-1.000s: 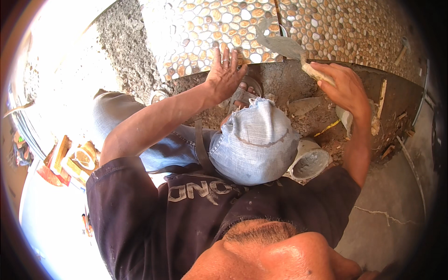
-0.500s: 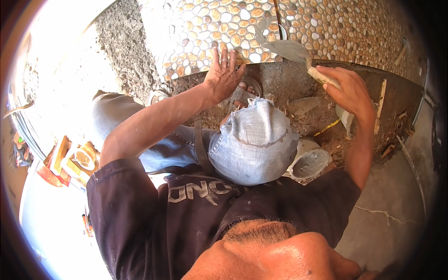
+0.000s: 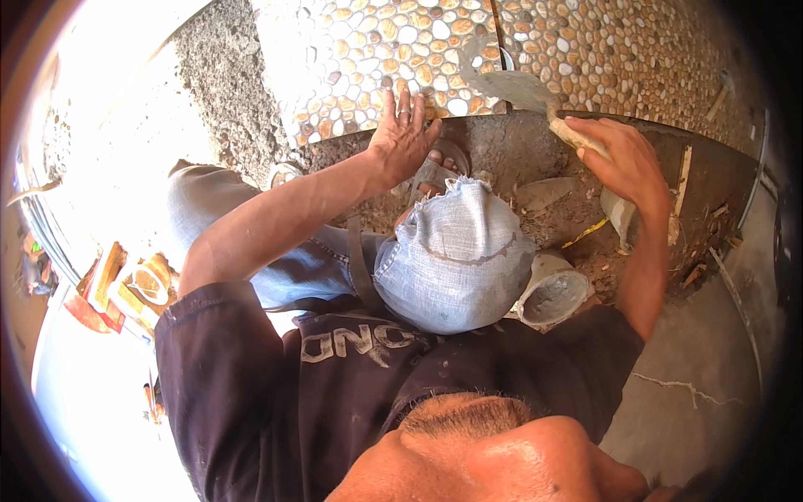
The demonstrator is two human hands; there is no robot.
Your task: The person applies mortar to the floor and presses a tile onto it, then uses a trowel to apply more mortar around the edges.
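Tiling with a pebble pattern (image 3: 585,54) is lying beyond the person's knee (image 3: 468,259). The left hand (image 3: 403,144) is opening flat, fingers spread over the tiling's near edge. The right hand (image 3: 617,161) is gripping the handle of a trowel (image 3: 523,89) just short of the tiling, while the blade is extending over it; whether it is touching, I cannot tell. Rough grey mortar (image 3: 230,79) is bordering the tiling's left side.

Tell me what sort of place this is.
Likely a building site: pebble-patterned tiles, a rough grey strip beside them, and a trowel in the right hand.
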